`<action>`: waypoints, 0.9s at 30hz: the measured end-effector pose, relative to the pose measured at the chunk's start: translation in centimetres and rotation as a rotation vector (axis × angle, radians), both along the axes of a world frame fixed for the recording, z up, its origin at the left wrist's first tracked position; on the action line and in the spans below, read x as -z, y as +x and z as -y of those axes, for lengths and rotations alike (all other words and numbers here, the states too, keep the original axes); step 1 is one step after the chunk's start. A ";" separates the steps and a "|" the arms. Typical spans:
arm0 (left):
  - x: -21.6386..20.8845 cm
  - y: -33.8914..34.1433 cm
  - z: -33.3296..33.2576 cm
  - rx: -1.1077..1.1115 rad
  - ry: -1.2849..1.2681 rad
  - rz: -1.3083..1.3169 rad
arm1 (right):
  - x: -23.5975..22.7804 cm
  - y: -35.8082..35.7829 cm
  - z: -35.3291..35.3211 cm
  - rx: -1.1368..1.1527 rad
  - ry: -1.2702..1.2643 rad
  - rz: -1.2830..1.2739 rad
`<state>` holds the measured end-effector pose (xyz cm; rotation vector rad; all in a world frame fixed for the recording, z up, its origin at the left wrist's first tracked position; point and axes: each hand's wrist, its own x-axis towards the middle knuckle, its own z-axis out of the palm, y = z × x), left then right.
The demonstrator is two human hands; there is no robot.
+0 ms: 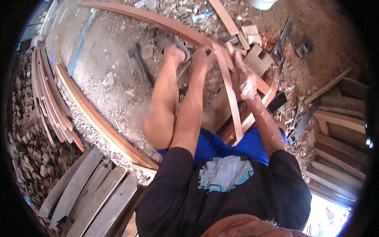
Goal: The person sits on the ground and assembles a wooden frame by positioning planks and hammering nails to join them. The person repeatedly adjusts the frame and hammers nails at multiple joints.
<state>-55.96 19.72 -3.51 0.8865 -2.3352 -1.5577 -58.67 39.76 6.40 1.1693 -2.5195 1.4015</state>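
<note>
My left hand [204, 59] has its fingers curled closed where the long curved wooden strip [158, 20] meets a thin pale strip [229, 93], above centre; exactly what they pinch I cannot tell; my right hand [244, 83] is blurred just beside, so whether its fingers grip anything I cannot tell either; if my left fingers slackened, the meeting point could slide out of line; a careless right-hand move could catch my left fingertips, being so near
</note>
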 end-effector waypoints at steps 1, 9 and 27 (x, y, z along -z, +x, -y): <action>0.3 -0.2 0.5 0.005 -0.063 0.001 | -0.2 0.0 0.3 -0.044 0.013 -0.033; 1.4 -0.6 0.0 -0.094 -0.251 -0.038 | 3.0 3.2 -3.7 -0.038 0.460 0.225; -0.1 -1.6 -0.5 0.087 -0.367 -0.328 | -2.0 -0.9 -2.1 0.030 0.467 0.396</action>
